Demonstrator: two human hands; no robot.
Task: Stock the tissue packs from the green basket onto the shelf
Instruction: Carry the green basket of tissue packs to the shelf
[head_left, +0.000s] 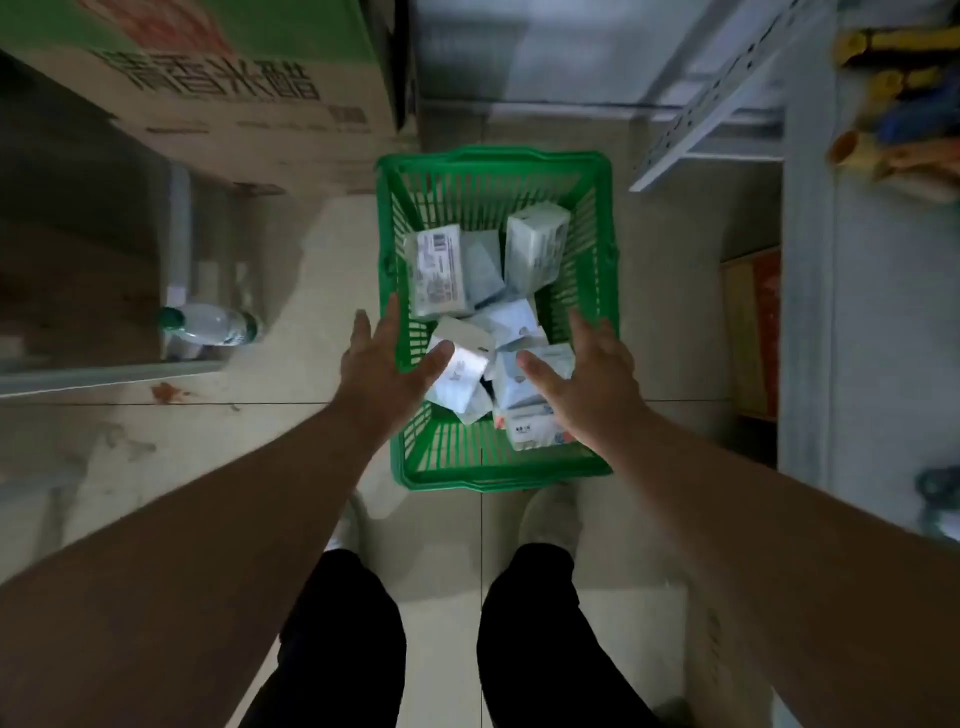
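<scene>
Head cam, looking straight down. The green basket sits on the tiled floor right in front of the person's feet, and it's got a loose jumble of tissue packs in it, white and pale blue, tipped every which way. Both hands are out over the near half of the basket with fingers spread and nothing in them. The left hand is over the basket's left wall, thumb right by a white pack; can't tell if it's actually touching. The right hand hovers over the packs on the right side, thumb pointing in toward the middle.

Off to the right there's a grey metal shelf with some yellow and blue stuff on it, too blurry to name. Upper left is a big cardboard box with printed characters, and a clear plastic bottle with a green cap lies on the floor to the left of the basket.
</scene>
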